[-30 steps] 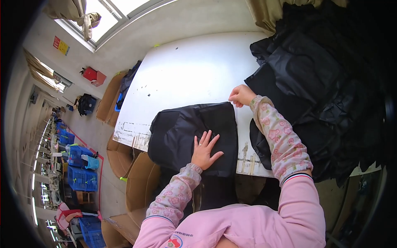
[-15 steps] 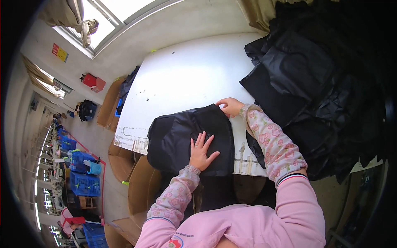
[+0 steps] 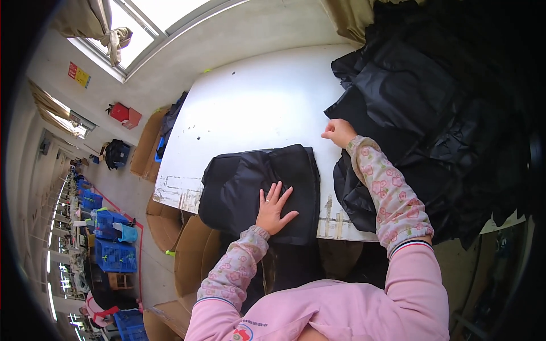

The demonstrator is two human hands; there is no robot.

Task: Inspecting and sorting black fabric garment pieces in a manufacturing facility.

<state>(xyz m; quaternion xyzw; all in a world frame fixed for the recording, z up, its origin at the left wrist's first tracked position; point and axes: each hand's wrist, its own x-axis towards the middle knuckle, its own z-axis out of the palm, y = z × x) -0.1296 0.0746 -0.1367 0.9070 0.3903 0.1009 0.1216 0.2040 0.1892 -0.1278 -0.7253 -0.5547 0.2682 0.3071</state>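
Note:
A folded black padded garment piece point(image 3: 244, 184) lies at the near edge of a white table point(image 3: 261, 102). My left hand point(image 3: 274, 207) rests flat on its lower right part, fingers spread. My right hand point(image 3: 339, 132) is further back and to the right, fingers curled at the edge of a large heap of black fabric pieces point(image 3: 432, 113) that covers the table's right side. Whether it grips a piece I cannot tell for sure; the fingers look closed on the heap's edge.
Cardboard boxes point(image 3: 182, 250) stand on the floor left of the table's near edge. Blue crates point(image 3: 114, 244) sit further left along an aisle. A red box point(image 3: 125, 115) and a black bag point(image 3: 116, 153) lie by the wall under the window.
My right hand left the garment's far right corner and moved right toward the black heap. My left hand stayed pressed on the garment.

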